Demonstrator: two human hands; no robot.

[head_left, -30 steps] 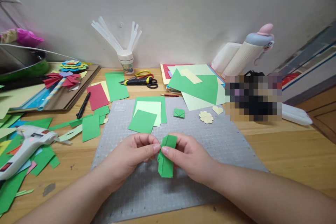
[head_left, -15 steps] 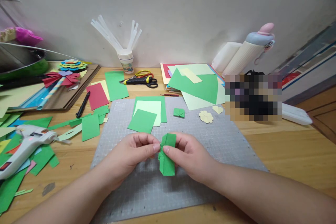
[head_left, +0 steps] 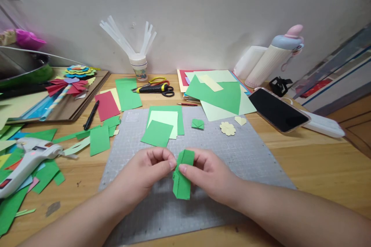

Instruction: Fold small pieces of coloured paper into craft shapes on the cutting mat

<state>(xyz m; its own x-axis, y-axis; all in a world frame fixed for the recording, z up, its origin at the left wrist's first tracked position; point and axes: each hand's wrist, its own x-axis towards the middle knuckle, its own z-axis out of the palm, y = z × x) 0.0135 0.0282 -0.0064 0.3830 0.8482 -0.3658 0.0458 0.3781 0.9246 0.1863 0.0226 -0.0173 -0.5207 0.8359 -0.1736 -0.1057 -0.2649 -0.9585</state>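
Observation:
A folded piece of green paper (head_left: pixel 183 185) is held upright above the grey cutting mat (head_left: pixel 234 208). My right hand (head_left: pixel 210 171) grips it, thumb across the front and fingers hidden behind. My left hand (head_left: pixel 156 166) pinches its left edge between thumb and forefinger; small folds stick out there. Beyond my hands, a green square (head_left: pixel 158 133) overlaps pale green sheets (head_left: pixel 169 117) and a larger green sheet (head_left: pixel 181 121). A small folded green piece (head_left: pixel 198 124), a cream scalloped flower (head_left: pixel 227 128) and a cream heart (head_left: pixel 240 120) lie on the mat's far side.
On the left are a white glue gun (head_left: pixel 29 162), green scraps (head_left: pixel 48 175) and a black pen (head_left: pixel 91 115). Scissors (head_left: pixel 153 88) and a paper cup with white sticks (head_left: pixel 139 70) stand at the back. To the right are a phone (head_left: pixel 281 110) and a bottle (head_left: pixel 269 61).
The green paper has shifted slightly down and tilted a little in my fingers. Both hands keep their hold. The blurred patch at right is gone, showing the phone.

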